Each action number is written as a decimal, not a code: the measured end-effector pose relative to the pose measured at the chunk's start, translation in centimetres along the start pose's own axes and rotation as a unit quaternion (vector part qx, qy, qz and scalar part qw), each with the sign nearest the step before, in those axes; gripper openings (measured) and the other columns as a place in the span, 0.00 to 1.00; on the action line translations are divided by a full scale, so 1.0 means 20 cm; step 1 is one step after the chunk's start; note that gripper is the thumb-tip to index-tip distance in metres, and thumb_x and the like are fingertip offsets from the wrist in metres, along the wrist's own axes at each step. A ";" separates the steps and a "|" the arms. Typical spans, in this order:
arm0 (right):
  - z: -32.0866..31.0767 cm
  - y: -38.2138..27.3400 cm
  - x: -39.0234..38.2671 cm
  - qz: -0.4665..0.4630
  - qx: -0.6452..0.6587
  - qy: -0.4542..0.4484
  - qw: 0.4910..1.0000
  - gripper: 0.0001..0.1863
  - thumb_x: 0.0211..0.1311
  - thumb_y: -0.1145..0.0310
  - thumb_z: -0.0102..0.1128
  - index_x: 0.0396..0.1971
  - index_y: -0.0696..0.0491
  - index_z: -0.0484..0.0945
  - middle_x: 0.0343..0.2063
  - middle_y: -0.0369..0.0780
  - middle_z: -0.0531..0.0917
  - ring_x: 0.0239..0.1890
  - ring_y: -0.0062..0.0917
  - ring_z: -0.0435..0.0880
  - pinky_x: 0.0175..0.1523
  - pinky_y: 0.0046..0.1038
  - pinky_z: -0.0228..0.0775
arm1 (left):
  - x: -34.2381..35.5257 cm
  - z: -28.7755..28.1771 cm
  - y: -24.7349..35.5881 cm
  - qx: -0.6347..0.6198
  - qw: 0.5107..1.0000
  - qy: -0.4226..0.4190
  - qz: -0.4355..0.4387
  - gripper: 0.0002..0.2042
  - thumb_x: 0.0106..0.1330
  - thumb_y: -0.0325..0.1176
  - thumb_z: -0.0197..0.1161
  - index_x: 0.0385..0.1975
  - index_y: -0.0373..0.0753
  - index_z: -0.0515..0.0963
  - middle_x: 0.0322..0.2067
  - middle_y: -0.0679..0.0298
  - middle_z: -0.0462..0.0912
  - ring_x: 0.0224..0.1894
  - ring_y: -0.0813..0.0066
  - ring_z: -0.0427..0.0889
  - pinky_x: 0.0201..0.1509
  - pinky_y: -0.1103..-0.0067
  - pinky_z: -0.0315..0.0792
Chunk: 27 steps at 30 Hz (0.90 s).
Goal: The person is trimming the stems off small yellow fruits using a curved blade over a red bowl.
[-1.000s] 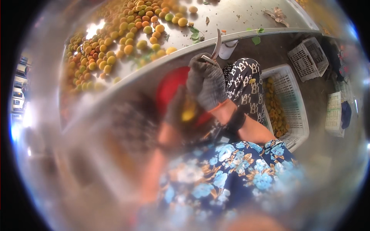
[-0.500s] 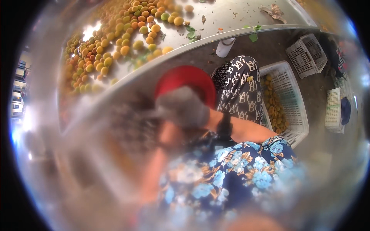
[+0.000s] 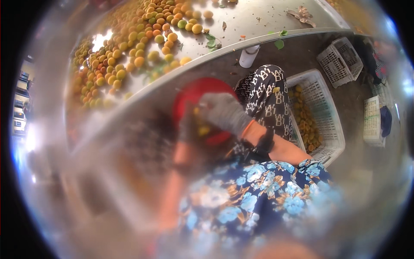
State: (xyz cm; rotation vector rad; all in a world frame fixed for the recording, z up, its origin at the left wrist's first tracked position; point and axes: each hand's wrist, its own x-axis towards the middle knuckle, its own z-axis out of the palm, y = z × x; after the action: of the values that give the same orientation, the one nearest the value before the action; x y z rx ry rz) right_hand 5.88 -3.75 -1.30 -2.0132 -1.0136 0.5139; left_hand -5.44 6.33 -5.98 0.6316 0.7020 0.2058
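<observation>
Over a red basin (image 3: pixel 211 85) in my lap, my two grey-gloved hands are close together. My right hand (image 3: pixel 225 113) is closed, fingers curled toward the left one; what it grips is hidden. My left hand (image 3: pixel 186 125) is smeared by blur along the basin's left side, so its fingers do not show clearly. Between the hands are yellow apricots (image 3: pixel 202 128); I cannot tell whether they are held or lie in the basin. Many whole apricots (image 3: pixel 139 61), orange to green, are spread on the metal table (image 3: pixel 250 21) ahead.
Right of my patterned trouser leg (image 3: pixel 269 99) stands a white plastic crate (image 3: pixel 331 116) with apricot pieces (image 3: pixel 308 129). Farther right are another crate (image 3: pixel 340 62) and a pale crate (image 3: pixel 371 121) with a dark cloth (image 3: pixel 385 121). A white cylinder (image 3: pixel 249 57) stands beneath the table edge.
My right hand has turned and shifted slightly right, drawing away from the left hand. Yellow fruit now shows between them, and more of the left glove is visible.
</observation>
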 end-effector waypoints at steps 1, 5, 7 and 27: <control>0.02 -0.01 -0.01 0.013 -0.034 -0.012 0.999 0.15 0.55 0.56 0.66 0.38 0.50 0.82 0.32 0.46 0.86 0.37 0.41 0.86 0.44 0.39 0.78 | 0.03 -0.03 0.00 0.026 0.999 0.020 0.000 0.24 0.69 0.62 0.56 0.42 0.44 0.78 0.37 0.63 0.83 0.39 0.68 0.83 0.40 0.72 0.79; 0.06 -0.02 -0.03 -0.014 -0.079 -0.011 0.997 0.13 0.58 0.59 0.59 0.39 0.50 0.81 0.32 0.47 0.86 0.38 0.44 0.85 0.45 0.45 0.76 | 0.11 -0.11 -0.03 0.095 0.988 0.123 0.019 0.23 0.67 0.60 0.58 0.45 0.45 0.78 0.43 0.63 0.83 0.45 0.65 0.83 0.47 0.67 0.79; 0.07 0.00 -0.03 -0.020 -0.082 0.003 0.996 0.12 0.59 0.60 0.56 0.38 0.50 0.81 0.32 0.48 0.85 0.37 0.45 0.85 0.45 0.46 0.76 | 0.12 -0.11 -0.06 0.096 0.988 0.109 0.048 0.20 0.66 0.54 0.60 0.48 0.45 0.77 0.47 0.62 0.82 0.49 0.63 0.82 0.52 0.65 0.78; 0.36 0.43 0.11 -0.096 -0.281 0.184 0.937 0.03 0.45 0.68 0.64 0.19 0.50 0.82 0.27 0.43 0.85 0.29 0.36 0.85 0.34 0.35 0.77 | 0.29 -0.39 0.04 0.041 0.995 0.072 -0.047 0.14 0.69 0.52 0.59 0.31 0.49 0.77 0.20 0.66 0.80 0.12 0.72 0.74 0.12 0.76 0.69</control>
State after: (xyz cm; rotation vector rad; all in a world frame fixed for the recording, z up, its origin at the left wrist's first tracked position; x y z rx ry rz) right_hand 6.61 -1.53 -12.60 -2.3429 -1.1872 -0.2913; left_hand -6.17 12.84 -13.21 0.6648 0.8814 0.1377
